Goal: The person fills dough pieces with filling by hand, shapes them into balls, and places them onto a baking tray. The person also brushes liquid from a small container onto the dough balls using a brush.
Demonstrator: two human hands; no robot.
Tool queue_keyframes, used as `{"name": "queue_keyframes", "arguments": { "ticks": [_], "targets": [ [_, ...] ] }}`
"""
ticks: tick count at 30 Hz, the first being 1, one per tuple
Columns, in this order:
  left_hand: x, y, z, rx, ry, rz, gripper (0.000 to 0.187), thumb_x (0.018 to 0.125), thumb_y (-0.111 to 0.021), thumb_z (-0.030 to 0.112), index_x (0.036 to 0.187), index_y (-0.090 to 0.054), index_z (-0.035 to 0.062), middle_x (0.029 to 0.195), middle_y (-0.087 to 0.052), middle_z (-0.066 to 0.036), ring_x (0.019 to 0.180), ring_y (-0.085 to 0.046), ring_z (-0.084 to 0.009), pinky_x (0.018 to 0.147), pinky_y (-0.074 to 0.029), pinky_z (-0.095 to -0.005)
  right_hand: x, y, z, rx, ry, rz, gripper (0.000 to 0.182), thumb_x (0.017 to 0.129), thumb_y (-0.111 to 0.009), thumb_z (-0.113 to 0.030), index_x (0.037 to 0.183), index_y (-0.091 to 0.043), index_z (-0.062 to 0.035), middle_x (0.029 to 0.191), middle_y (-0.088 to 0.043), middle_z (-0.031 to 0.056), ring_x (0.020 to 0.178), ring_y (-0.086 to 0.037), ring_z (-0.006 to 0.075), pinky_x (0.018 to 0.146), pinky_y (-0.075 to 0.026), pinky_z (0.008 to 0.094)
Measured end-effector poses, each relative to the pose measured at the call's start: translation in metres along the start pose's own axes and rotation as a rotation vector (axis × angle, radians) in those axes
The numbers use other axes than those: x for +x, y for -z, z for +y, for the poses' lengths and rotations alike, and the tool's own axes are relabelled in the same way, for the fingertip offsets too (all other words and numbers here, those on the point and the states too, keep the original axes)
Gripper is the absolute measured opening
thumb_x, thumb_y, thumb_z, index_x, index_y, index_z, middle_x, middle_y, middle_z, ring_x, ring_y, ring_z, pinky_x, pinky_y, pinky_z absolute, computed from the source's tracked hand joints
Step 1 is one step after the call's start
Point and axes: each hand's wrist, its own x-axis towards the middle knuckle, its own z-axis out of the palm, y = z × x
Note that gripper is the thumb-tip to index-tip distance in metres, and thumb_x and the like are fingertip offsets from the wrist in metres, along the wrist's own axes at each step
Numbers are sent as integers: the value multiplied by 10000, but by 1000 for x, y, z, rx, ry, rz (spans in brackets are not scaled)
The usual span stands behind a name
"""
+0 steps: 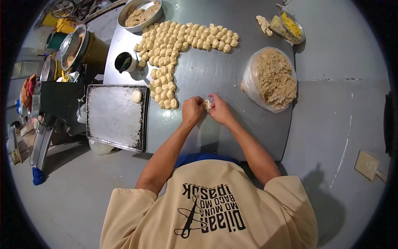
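Note:
A small piece of pale dough (207,105) is pinched between my two hands, just above the metal table. My left hand (193,110) grips it from the left with curled fingers. From the other side, my right hand (219,109) holds it with thumb and fingers. Just left of my hands lie rows of small dough balls (166,50), running up the table and bending right. One flattened dough piece (137,96) sits in the upper right corner of a dark-rimmed baking tray (114,118). To the right, a plastic bag (250,79) holds a crumbly light-brown mass (274,79).
A round pan (143,27) with brown filling stands at the table's far left. A dark cup (124,62) is above the tray. At far right are a tub of yellow filling (291,27) and a lumpy dough strip (264,25). Buckets (94,52) stand left of the table (215,70).

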Motion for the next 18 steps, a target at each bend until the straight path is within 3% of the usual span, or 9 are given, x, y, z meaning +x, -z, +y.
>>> {"name": "queue_keyframes", "arguments": {
  "ticks": [3,4,7,10,13,15,18],
  "targets": [
    [-2,0,-14,-9,-153,3,212,873,-792,115,1052,-845,13,940,-785,-214,867,-790,-371,815,-617,-451,22,10,-3,291,-368,-440,301,930,-727,0,1218,-805,-39,954,-732,125,842,-752,278,771,-608,437],
    [-7,0,-16,-17,-157,0,235,869,-791,96,1085,-840,18,987,-785,-207,904,-790,-366,835,-619,-442,25,8,-7,280,-466,-396,297,889,-812,-45,1184,-816,-5,983,-769,119,904,-778,274,826,-617,422],
    [-16,-1,-11,-78,-152,2,294,856,-782,39,1146,-827,21,1077,-786,-197,968,-791,-356,873,-624,-425,21,-1,3,-169,-105,-48,282,860,-866,-83,1127,-835,2,989,-794,120,922,-787,268,850,-614,413],
    [-21,-6,-12,-142,-99,23,291,846,-768,-3,1132,-818,8,1060,-784,-205,939,-792,-349,863,-625,-426,20,2,17,8,-75,-110,233,851,-880,-111,1065,-856,-22,990,-799,130,915,-789,276,840,-612,416],
    [-25,-12,-10,-72,-127,61,278,844,-772,-11,1119,-815,8,1022,-772,-212,917,-791,-345,844,-624,-430,19,1,15,-58,-64,-100,266,870,-847,-59,1136,-850,-48,993,-794,126,892,-778,243,836,-609,379],
    [-30,-14,-3,10,-214,72,265,846,-781,-1,1108,-818,16,984,-761,-210,906,-788,-356,839,-623,-435,19,6,9,52,-68,-104,430,869,-810,-3,1293,-796,-68,976,-790,119,875,-763,215,840,-608,351],
    [-17,-11,-1,-69,-41,-50,250,844,-804,51,1092,-826,27,945,-746,-207,870,-769,-386,816,-614,-454,10,13,5,219,-51,-101,683,857,-758,70,1511,-665,-105,1024,-787,113,879,-736,175,845,-603,314]
  ]
}}
